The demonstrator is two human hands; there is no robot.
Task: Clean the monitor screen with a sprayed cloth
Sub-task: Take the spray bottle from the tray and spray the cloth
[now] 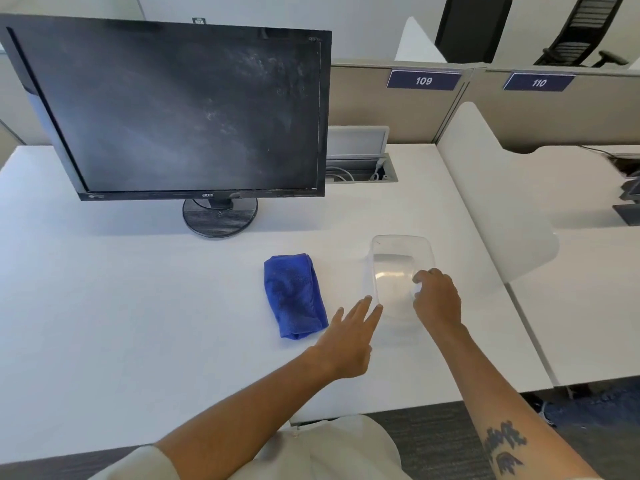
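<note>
A black monitor (187,109) with a dusty, smeared screen stands at the back left of the white desk (121,306). A folded blue cloth (294,296) lies on the desk in front of it, to the right of its round base. Right of the cloth sits a clear plastic container (398,268) that seems to hold a little water. My left hand (349,337) is flat with fingers spread, its fingertips at the container's left wall. My right hand (438,297) has its fingers curled on the container's right rim. No spray bottle is in view.
A cable hatch (360,168) is sunk into the desk behind the container. A white divider (491,202) bounds the desk on the right, and beige partitions with signs 109 and 110 run along the back. Black chairs (575,29) stand beyond them.
</note>
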